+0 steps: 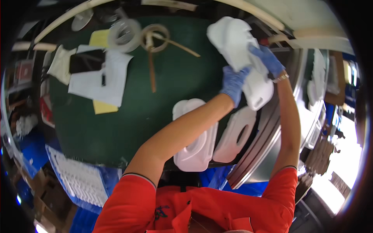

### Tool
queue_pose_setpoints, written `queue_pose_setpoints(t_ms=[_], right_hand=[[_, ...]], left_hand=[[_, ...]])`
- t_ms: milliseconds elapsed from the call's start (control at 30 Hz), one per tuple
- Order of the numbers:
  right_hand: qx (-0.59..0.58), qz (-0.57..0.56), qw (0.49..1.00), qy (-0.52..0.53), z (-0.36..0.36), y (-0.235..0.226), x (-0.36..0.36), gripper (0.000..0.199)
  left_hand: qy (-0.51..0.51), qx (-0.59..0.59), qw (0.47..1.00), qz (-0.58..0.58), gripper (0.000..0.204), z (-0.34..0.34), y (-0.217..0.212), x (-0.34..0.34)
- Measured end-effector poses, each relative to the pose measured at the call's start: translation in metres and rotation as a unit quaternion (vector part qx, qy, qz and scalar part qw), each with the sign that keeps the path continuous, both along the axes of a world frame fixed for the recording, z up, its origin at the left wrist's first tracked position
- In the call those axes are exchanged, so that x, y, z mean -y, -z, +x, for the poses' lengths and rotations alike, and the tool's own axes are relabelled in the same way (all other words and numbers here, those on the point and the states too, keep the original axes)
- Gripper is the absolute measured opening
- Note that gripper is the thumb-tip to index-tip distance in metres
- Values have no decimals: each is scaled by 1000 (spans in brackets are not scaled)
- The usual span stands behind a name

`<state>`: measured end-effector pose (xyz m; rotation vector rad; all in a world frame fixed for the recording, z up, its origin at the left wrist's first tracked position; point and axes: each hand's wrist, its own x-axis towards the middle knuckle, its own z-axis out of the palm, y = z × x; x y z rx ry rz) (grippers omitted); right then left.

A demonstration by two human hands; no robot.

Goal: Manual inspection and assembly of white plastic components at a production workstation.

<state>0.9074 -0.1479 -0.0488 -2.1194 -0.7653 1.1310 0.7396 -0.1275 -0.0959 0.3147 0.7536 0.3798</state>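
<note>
So the white plastic piece (240, 56) was held at the right end of the green bench (155, 112), left grip (234, 83) closed on its left edge, right grip (268, 60) wrapped over the right one, both about equally near. Its long axis slanted from far left to near right. Couldn't tell if it touched the bench. Two more white pieces (230, 141) lay nearer the person, metal rails (254, 159) crowded the right, so the open room was leftward.

The green table (178, 81) bears papers (118, 73), rolls (136, 39) — and white moulded pieces (196, 157).
</note>
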Motion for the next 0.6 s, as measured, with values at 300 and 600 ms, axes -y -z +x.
queue_pose_setpoints(t_ms=[300, 600], right_hand=[[81, 26, 975, 207, -107, -115, 178, 59], [-94, 96, 986, 101, -446, -63, 55, 73]], left_hand=[[121, 38, 979, 157, 86, -159, -139, 37], [165, -56, 981, 88, 69, -448, -90, -22]])
